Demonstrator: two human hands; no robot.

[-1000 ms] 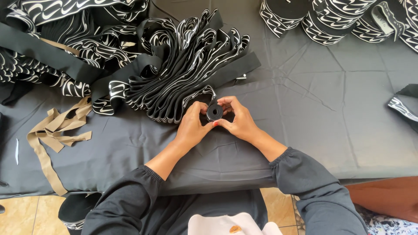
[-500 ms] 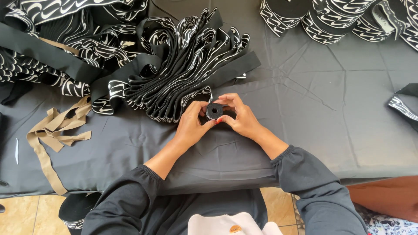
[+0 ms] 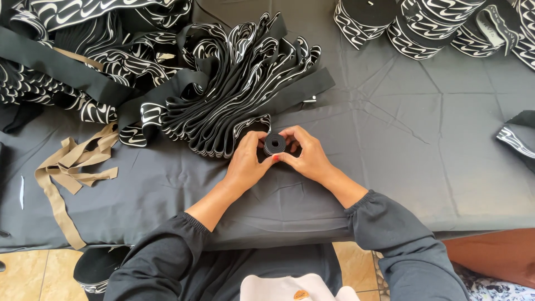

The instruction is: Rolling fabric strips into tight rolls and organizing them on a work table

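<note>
A small tight roll of black elastic band (image 3: 274,144) with a hole in its middle sits between both hands, just above the grey table cloth (image 3: 401,161). My left hand (image 3: 248,164) grips its left side with thumb and fingers. My right hand (image 3: 306,156) grips the right side, fingers curled over the top. The band runs from the roll up into a large folded heap of black and white patterned elastic (image 3: 234,83) directly behind my hands.
More loose patterned elastic (image 3: 61,67) is piled at the far left. A tan strap (image 3: 67,173) lies at the left near the table's front edge. Finished rolls (image 3: 412,25) stand at the back right. Another elastic piece (image 3: 518,139) lies at the right edge.
The hands stay in place and turn the small roll slightly; the fingers have shifted around it.
</note>
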